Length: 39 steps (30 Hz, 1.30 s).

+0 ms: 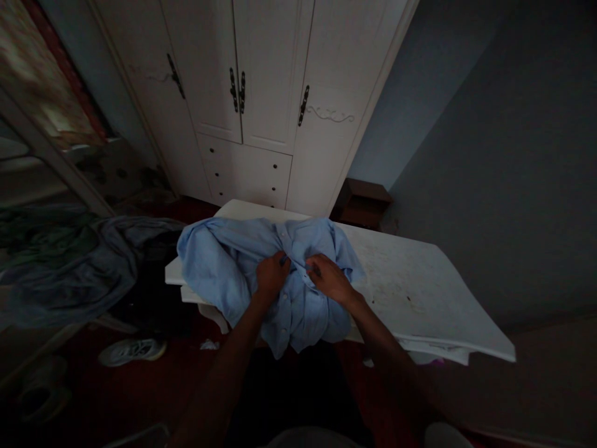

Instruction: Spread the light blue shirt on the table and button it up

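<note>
A light blue button-up shirt (219,264) lies crumpled on the left part of a white table (420,286), with its lower part hanging over the near edge. My left hand (271,275) is closed on the shirt's front placket near the middle. My right hand (329,277) pinches the fabric just to the right of it. The two hands are a few centimetres apart, both over the row of white buttons.
A white wardrobe (261,93) with dark handles and drawers stands behind the table. Dark clothes (69,267) are heaped on a bed at the left. A white shoe (133,350) lies on the red floor. A brown box (361,202) sits by the grey wall.
</note>
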Available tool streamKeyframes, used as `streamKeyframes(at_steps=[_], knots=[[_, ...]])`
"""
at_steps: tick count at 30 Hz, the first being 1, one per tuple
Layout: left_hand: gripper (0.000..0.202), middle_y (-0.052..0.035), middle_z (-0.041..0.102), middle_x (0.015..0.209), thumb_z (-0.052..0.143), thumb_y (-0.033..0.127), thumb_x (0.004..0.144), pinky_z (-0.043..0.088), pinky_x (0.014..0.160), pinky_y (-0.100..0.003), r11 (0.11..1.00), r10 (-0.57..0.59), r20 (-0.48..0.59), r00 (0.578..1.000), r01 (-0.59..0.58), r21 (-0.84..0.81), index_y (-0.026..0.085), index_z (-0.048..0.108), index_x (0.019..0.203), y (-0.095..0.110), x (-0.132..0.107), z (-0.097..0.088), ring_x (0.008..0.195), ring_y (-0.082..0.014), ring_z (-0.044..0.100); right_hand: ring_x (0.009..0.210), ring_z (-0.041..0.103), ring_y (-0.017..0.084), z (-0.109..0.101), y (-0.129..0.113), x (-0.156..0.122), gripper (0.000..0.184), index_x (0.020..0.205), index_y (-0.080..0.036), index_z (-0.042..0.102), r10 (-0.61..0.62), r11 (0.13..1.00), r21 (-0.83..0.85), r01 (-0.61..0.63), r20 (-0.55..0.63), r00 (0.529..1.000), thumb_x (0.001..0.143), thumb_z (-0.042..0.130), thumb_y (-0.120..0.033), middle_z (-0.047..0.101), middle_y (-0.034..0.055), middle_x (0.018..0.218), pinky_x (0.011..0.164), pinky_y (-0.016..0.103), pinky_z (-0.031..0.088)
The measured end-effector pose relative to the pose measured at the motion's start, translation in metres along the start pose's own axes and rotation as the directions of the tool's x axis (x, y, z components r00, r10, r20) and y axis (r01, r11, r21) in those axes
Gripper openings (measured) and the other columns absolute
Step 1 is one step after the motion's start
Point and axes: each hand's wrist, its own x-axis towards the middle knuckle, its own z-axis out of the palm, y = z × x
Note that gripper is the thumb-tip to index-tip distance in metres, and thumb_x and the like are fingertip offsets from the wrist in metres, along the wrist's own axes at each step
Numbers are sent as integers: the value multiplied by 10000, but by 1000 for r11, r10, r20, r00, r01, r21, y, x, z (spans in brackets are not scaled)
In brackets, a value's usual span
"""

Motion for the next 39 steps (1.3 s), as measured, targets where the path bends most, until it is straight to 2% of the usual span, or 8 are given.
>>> streamKeyframes(at_steps=[4,10,16,19,22,27,34,39], knots=[[254,-70,760,909,533,284,904,423,691,-255,991,48,0,999,-47,-127,212,733,1043,-10,1,0,797,-189,685,1088,563,219,6,-30,23,264,1142,-179,619,-127,987,-105,126,-5,992,899,596,-277,617,99,1120,979,353,435],[243,-67,764,895,544,290,918,461,730,-275,961,150,-110,982,-171,-217,196,760,978,-18,0,3,774,-186,674,902,625,190,20,-27,54,133,977,-180,697,-70,986,-151,72,16,997,912,613,-260,687,65,940,834,296,465],[197,-73,757,850,610,303,896,461,763,-312,936,264,-190,946,-299,-185,188,763,939,-16,-2,3,791,-206,659,718,619,153,10,-16,51,133,809,-173,711,-109,986,-119,115,59,992,896,613,-199,701,38,763,692,251,416],[204,-73,747,842,595,304,906,452,761,-320,935,283,-205,937,-317,-157,188,757,947,-17,-3,3,797,-210,644,653,591,134,8,-13,46,132,782,-172,698,-98,995,-9,98,26,995,878,610,-196,676,18,703,643,239,396],[217,-74,736,838,576,298,915,442,754,-322,935,297,-208,932,-328,-136,185,753,970,-17,-5,4,806,-214,633,552,550,117,9,-7,43,172,774,-177,676,2,976,217,-12,47,999,883,575,-262,613,-15,604,561,226,381],[208,-70,698,782,564,267,913,428,730,-329,939,310,-206,928,-333,-90,196,759,929,-17,-4,7,793,-219,608,479,494,102,13,9,43,285,744,-185,609,108,825,527,-202,204,973,809,621,-461,523,-47,562,490,219,373],[214,-74,586,872,544,246,911,467,733,-313,867,365,-281,887,-434,-244,189,750,929,-19,1,8,795,-186,583,477,409,80,22,20,44,406,703,-187,560,127,677,683,-274,259,958,723,692,-570,454,-65,549,469,206,315],[246,-78,544,1002,648,346,856,500,814,-328,815,394,-266,879,-469,-340,181,692,1033,-19,1,11,907,-195,579,478,390,77,26,24,45,391,732,-186,562,124,659,700,-274,259,958,731,691,-555,468,-62,571,467,208,289]])
